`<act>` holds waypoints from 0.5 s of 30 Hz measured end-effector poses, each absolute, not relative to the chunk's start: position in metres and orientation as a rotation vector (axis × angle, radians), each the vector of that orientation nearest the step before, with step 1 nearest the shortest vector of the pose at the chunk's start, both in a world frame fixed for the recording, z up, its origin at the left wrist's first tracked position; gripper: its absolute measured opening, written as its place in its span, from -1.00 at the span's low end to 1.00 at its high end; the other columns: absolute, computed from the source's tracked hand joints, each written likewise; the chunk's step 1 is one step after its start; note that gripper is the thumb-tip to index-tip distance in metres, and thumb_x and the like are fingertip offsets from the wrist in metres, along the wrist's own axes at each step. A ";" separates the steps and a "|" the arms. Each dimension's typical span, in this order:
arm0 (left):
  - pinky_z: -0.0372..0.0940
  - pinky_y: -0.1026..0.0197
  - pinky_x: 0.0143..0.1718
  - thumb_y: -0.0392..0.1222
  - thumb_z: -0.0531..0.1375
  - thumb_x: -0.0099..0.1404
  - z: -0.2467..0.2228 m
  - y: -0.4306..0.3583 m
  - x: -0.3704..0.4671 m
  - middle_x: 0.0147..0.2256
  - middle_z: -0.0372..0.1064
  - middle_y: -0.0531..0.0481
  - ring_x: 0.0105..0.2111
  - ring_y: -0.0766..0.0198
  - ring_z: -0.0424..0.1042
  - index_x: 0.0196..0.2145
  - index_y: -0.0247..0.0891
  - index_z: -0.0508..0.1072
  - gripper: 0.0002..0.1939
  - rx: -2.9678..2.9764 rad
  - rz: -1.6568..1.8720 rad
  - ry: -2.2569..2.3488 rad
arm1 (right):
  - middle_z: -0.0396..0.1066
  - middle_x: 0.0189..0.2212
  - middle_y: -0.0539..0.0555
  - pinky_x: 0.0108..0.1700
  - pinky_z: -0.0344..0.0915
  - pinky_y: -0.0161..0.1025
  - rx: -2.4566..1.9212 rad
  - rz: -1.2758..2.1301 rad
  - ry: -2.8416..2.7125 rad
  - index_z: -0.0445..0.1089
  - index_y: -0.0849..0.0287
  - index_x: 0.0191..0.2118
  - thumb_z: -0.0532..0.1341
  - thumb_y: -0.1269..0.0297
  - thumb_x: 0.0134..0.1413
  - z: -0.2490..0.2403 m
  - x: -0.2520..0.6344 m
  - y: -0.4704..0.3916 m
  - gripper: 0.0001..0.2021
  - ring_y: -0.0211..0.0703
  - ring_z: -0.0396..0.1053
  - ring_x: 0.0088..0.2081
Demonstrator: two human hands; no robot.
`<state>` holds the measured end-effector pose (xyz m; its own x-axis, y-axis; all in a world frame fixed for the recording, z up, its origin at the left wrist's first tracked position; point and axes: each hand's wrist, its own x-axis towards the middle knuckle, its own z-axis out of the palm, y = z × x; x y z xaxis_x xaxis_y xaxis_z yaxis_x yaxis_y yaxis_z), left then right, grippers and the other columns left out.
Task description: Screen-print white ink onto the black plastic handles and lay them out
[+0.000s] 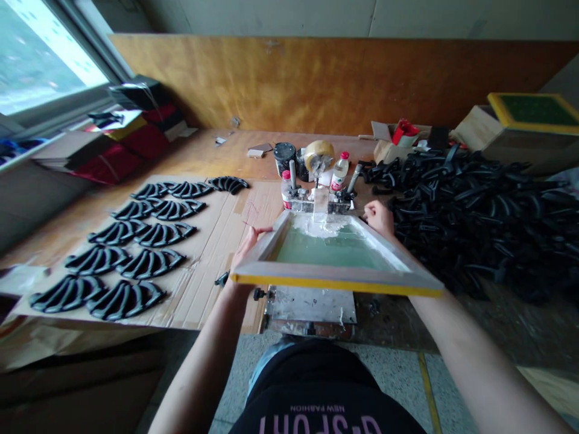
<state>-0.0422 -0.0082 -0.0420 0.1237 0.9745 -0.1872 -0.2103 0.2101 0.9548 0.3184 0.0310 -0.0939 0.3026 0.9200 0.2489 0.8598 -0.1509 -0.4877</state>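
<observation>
A silk-screen printing frame (337, 272) with a yellow front edge stands tilted up toward me. White paste (323, 227) and an upright squeegee blade (321, 202) are at its far end. My left hand (248, 241) is beside the frame's left side, a finger stretched out toward it; the other fingers are partly hidden. On the frame's right, my right hand (379, 217) is closed with curled fingers, by the edge of a pile of black curved plastic parts (470, 223). A dark bit shows at its fingertips, too small to name. Below the frame is a metal base plate (314, 304).
Black fan-shaped parts (151, 263) lie in rows on cardboard (203, 295) at left. Behind the frame stand a black tub (284, 158), a tape roll (319, 155) and red-capped bottles (339, 172). A cardboard box (479, 135) holds a green screen (538, 111) at right.
</observation>
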 end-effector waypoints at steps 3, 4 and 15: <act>0.32 0.29 -0.40 0.21 0.16 0.21 -0.021 0.015 -0.023 -0.24 0.46 -0.06 -0.29 0.25 0.47 -0.09 -0.22 0.42 -0.51 0.963 1.227 0.944 | 0.54 -0.37 0.07 -0.20 0.35 -0.38 -1.933 0.273 -1.760 0.49 0.32 -0.20 0.12 0.33 0.20 -0.127 0.305 -0.002 -0.77 -0.28 0.43 -0.35; 0.33 0.28 -0.40 0.22 0.14 0.22 -0.017 0.019 -0.017 -0.26 0.46 -0.07 -0.28 0.24 0.47 -0.09 -0.24 0.42 -0.50 0.948 1.226 0.932 | 0.54 -0.31 0.08 -0.15 0.35 -0.37 -1.882 0.297 -1.838 0.47 0.34 -0.11 0.19 0.31 0.16 -0.137 0.295 -0.011 -0.75 -0.27 0.44 -0.29; 0.40 0.24 -0.45 0.10 0.14 0.30 -0.122 -0.076 0.002 -0.11 0.51 -0.25 -0.26 0.13 0.55 -0.12 -0.30 0.43 -0.59 0.486 0.650 1.107 | 0.44 -0.28 0.10 -0.08 0.28 -0.19 -1.427 0.197 -2.284 0.48 0.12 -0.16 0.19 0.27 0.23 -0.137 0.175 -0.069 -0.86 -0.10 0.34 -0.15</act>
<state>0.0023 -0.0763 -0.1219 0.2976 0.6934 -0.6563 -0.2346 0.7194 0.6538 0.1748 -0.0695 -0.1370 -0.3722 0.8824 0.2879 0.8201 0.4579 -0.3430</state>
